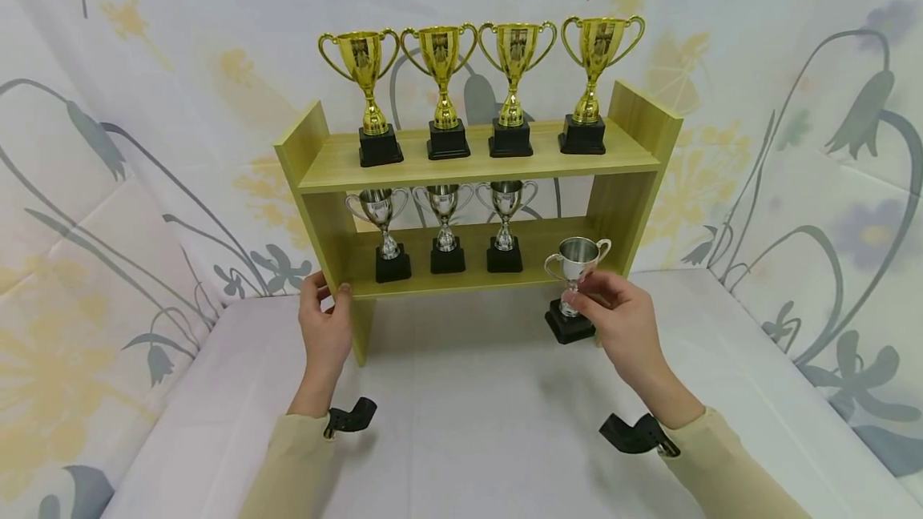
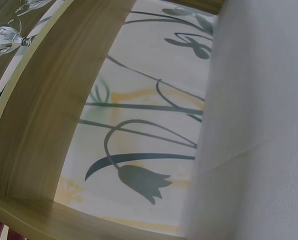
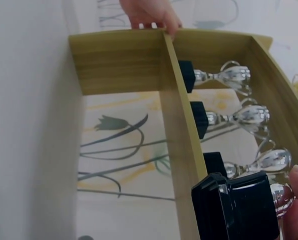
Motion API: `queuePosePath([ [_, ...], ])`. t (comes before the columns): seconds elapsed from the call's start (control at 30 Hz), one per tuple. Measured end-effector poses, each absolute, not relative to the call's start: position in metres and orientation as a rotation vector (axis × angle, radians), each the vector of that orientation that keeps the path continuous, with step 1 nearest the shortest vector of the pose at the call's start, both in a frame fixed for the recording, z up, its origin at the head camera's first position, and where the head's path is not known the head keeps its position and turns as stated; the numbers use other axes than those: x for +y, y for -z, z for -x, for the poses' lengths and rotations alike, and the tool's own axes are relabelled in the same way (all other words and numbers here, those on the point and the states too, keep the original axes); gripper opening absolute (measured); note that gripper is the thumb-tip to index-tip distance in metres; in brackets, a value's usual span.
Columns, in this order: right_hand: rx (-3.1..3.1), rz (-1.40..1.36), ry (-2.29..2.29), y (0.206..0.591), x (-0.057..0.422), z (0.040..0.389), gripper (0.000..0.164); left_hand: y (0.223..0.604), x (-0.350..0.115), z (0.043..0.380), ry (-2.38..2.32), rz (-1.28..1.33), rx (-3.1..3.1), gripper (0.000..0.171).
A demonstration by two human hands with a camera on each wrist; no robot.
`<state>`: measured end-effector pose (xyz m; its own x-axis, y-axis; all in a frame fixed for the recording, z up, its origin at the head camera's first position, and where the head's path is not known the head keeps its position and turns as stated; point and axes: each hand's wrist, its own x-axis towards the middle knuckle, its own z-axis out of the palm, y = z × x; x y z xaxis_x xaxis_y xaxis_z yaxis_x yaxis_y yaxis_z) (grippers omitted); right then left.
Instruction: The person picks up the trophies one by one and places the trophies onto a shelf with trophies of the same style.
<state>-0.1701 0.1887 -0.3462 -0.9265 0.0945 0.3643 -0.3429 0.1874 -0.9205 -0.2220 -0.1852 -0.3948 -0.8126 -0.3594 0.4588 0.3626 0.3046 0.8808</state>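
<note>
My right hand pinches the stem of a silver trophy cup with a black base, held slightly tilted before the right end of the lower shelf. In the right wrist view its black base shows large and near. My left hand grips the left side panel of the wooden shelf unit, thumb at the front edge. On the lower shelf stand three more silver trophies, one of them in the middle. A row of several gold trophies stands along the top shelf.
Under the lower shelf the unit is open to the floral backdrop. A white cloth covers the table. Each wrist carries a black camera mount. The unit's right side panel rises beside the held trophy.
</note>
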Motion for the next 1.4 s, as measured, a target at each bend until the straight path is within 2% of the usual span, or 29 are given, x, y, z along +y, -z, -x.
queuePosePath([
  [0.97, -2.033, -0.213, -1.805, 0.339, 0.192, 0.177, 0.029, 0.396, -0.186, 0.223, 1.540, 0.029, -1.962, 0.031],
  [1.4, -1.920, -0.195, -1.812, 0.331, 0.191, 0.184, 0.023, 0.398, -0.186, 0.224, 1.547, 0.028, -1.954, 0.030],
])
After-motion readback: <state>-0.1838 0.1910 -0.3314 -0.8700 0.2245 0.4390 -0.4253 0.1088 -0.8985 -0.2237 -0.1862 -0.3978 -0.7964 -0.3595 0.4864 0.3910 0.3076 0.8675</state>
